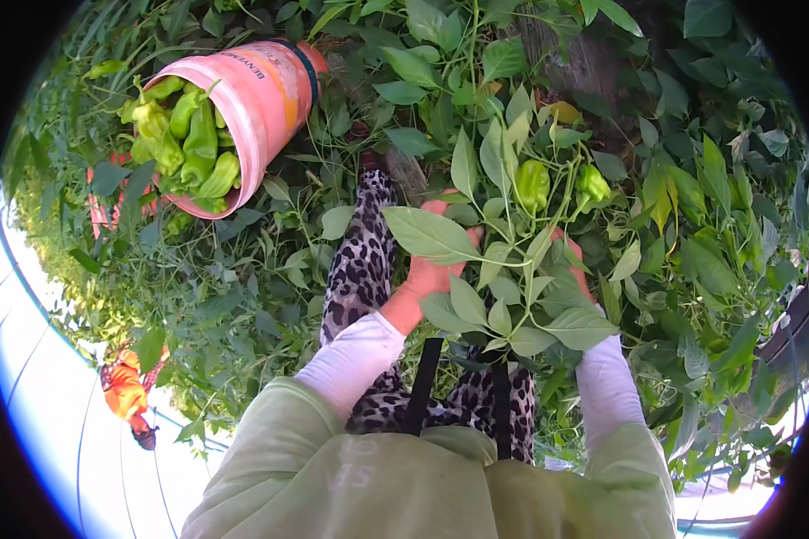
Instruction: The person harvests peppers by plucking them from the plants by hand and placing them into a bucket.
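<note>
The left hand (430,269), bare and reddish below a white sleeve, reaches into the leafy green pepper plant (512,269). Its fingers lie spread among the broad leaves, touching them, with one large leaf across the knuckles; whether they close on a stem I cannot tell. The right hand (573,265) is almost wholly hidden behind foliage, only a strip of it showing beside a stalk, so how far it is open cannot be told. Just above both hands hang two pale green, wrinkled peppers (532,184) on the plant, near the fingers but not touching them.

Well apart to the upper left, a pink plastic bucket (265,103) lies tilted on its side among the greenery, its mouth facing down and left. It holds a heap of long light-green peppers (189,135), filling it to the rim.
</note>
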Available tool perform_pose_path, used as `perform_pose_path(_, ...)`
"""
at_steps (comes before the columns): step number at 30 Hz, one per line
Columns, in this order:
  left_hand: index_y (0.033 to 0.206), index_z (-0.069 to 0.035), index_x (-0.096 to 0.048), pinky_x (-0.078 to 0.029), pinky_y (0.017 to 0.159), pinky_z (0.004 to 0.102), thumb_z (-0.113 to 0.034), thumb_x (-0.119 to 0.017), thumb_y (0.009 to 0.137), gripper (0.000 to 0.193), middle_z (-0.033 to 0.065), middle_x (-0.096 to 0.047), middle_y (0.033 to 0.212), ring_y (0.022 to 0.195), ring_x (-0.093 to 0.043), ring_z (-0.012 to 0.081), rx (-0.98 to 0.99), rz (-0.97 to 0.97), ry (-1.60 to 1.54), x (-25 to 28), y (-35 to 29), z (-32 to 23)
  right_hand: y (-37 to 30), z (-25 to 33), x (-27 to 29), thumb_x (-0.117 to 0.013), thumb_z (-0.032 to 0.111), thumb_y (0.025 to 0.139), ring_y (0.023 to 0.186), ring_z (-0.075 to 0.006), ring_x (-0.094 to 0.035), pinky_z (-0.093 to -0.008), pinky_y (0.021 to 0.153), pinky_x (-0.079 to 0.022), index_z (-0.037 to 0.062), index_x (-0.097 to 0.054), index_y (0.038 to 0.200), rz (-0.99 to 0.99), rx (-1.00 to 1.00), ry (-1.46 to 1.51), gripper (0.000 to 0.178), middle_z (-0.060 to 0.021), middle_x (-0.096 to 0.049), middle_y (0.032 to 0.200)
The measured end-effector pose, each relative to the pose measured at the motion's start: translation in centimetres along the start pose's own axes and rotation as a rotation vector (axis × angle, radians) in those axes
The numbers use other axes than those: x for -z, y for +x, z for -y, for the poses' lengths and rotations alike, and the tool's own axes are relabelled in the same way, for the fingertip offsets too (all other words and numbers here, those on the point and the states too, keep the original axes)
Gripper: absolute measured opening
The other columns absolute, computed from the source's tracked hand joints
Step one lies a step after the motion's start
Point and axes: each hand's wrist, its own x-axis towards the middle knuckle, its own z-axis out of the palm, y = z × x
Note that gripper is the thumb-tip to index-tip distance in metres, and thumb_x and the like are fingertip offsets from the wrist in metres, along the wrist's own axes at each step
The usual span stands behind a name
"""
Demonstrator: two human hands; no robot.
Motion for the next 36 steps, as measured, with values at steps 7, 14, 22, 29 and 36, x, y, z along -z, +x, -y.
perform_pose_path(7,0.124,-0.006,-0.054,-0.045,0.092,0.032,-0.019,-0.076,0.077,0.054,0.0103,-0.053,0.117,0.111,-0.053,0.0195,0.047,0.526,-0.679,-4.2,-1.0,-3.3,-2.6,2.0,-1.6,-0.068,0.027,0.082,0.092,-0.0132,-0.056,-0.0287,0.084,-0.045,0.0037,-0.055,0.112,0.277,0.235,-0.446,0.041,-0.0019,-0.059,0.099)
perform_pose_path(14,0.101,-0.002,-0.065,-0.05,0.073,0.0274,-0.006,-0.067,0.085,0.017,0.0035,-0.065,0.09,0.082,-0.06,0.0102,0.037,0.583,-0.688,-5.5,1.1,-0.3,-4.5,5.9,-0.1,-0.061,0.019,0.09,0.102,-0.014,-0.059,-0.0252,0.084,-0.047,0.0063,-0.053,0.127,0.135,0.153,-0.474,0.04,-0.0045,-0.059,0.115)
perform_pose_path(22,0.101,-0.005,-0.068,-0.05,0.07,0.0253,0.0,-0.067,0.076,0.025,0.0044,-0.067,0.09,0.08,-0.063,0.011,-0.114,0.548,-0.682,-5.5,1.6,-1.4,-5.9,19.6,-2.5,-0.049,-0.011,0.077,0.114,-0.0197,-0.056,-0.0292,0.095,-0.042,0.0083,-0.057,0.124,-0.243,0.686,-1.122,0.052,-0.0095,-0.054,0.13)
perform_pose_path(29,0.081,-0.001,-0.061,-0.039,0.053,0.0271,-0.008,-0.069,0.08,0.011,0.0007,-0.052,0.068,0.062,-0.049,0.0073,-0.198,0.464,-0.765,-5.1,2.3,-3.2,0.4,15.6,-3.0,-0.065,-0.007,0.062,0.126,-0.039,-0.041,-0.0434,0.104,-0.036,0.0064,-0.059,0.11,-0.064,0.876,-1.67,0.05,-0.0148,-0.044,0.137)
perform_pose_path(36,0.097,-0.003,-0.064,-0.05,0.068,0.0308,-0.009,-0.068,0.081,0.017,0.0118,-0.063,0.09,0.079,-0.062,0.0197,-0.491,0.255,-0.374,-5.4,2.0,-3.2,-4.9,15.9,-3.2,-0.052,-0.002,0.073,0.079,-0.032,-0.063,-0.0339,0.072,-0.049,-0.0002,-0.061,0.1,0.08,0.579,-1.426,0.029,-0.0158,-0.062,0.087)
